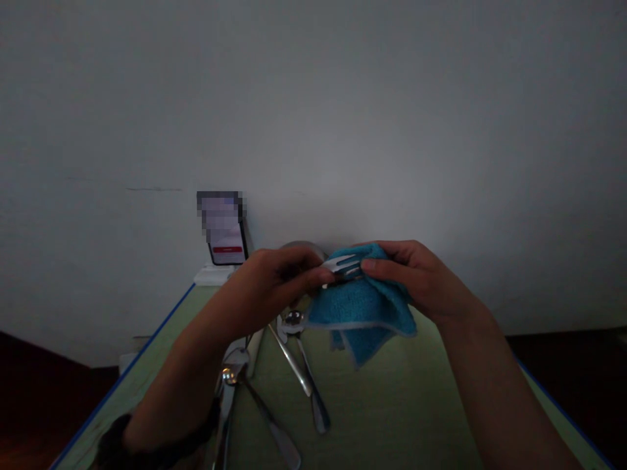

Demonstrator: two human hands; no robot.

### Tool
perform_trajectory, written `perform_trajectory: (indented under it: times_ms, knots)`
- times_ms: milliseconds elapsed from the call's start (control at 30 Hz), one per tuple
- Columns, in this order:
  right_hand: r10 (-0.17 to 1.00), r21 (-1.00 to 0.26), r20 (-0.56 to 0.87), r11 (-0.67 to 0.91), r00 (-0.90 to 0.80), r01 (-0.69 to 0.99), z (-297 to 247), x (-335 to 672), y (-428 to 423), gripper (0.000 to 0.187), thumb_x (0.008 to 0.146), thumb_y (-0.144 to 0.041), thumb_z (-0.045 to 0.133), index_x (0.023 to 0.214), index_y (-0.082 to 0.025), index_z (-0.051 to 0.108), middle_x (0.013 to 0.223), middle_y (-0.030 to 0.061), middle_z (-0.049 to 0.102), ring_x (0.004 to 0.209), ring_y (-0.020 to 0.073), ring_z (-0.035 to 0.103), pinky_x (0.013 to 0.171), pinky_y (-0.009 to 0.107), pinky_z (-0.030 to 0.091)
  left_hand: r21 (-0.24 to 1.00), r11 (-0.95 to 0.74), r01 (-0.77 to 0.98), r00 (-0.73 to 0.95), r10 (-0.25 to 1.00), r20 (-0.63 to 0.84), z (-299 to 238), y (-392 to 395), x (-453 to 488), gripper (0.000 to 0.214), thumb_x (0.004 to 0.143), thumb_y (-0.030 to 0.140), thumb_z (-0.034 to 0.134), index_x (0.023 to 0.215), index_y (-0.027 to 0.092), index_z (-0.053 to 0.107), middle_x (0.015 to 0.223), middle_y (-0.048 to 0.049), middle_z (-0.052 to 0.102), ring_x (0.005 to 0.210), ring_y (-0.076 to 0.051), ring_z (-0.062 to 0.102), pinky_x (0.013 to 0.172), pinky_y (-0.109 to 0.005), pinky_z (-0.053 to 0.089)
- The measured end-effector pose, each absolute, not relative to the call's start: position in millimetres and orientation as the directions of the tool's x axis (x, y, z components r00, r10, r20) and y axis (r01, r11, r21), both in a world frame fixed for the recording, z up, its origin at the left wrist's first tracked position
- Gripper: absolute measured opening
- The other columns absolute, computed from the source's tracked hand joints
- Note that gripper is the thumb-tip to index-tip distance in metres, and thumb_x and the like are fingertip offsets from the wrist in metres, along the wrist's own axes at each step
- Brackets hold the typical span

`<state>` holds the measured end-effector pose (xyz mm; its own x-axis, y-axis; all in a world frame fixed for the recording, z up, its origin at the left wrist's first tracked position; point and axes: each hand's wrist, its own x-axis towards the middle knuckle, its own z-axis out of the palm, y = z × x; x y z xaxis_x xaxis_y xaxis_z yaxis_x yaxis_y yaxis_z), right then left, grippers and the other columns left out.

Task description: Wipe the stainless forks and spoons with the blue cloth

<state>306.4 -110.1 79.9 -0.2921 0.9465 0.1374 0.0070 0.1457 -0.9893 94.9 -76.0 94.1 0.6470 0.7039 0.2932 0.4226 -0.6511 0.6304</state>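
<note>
Above the table, a metal fork (343,264) is pinched in my left hand (274,281), its tines pointing right. My right hand (416,274) grips a blue cloth (355,310), with the thumb pressing it at the tine tips. The cloth lies behind the tines and hangs down below them. Part of the fork's neck and its handle are hidden by my left hand. Beneath my hands, several pieces of cutlery lie on the table, among them a spoon (267,411) and another spoon (313,385).
A phone (228,235) with a lit screen leans at the back left on a white stand (210,275). Behind my hands, a rounded rim (304,246) shows partly. The green table (392,405) has blue edges and meets a pale wall (343,117).
</note>
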Motion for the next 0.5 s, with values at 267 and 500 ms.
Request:
perform_trajectory:
  times_ms: [267,500]
  knots:
    - [0.98,-0.99,0.137,0.132,-0.147,-0.042,74.2,306.8,-102.7,0.028,0.075,-0.037,0.062,0.097,-0.021,0.066,0.081,0.0011,0.068,0.068,0.0119,0.059,0.062,0.024,0.047,0.687,-0.593,0.419,0.636,0.732,0.244,94.0,-75.7,91.9,0.027,0.084,0.04,0.047,0.076,0.016,0.056,0.057,0.0052,0.05,0.05,-0.006,0.046,0.046,-0.015,0.036]
    - [0.978,-0.979,0.191,0.196,-0.078,0.053,78.8,301.5,-102.6,0.033,0.079,-0.045,0.053,0.098,-0.022,0.067,0.09,0.0033,0.069,0.08,0.0167,0.061,0.074,0.03,0.048,0.651,-0.594,0.472,0.604,0.756,0.253,93.9,-78.8,96.4,0.028,0.087,0.041,0.042,0.079,0.016,0.053,0.061,0.0039,0.05,0.052,-0.007,0.045,0.046,-0.017,0.034]
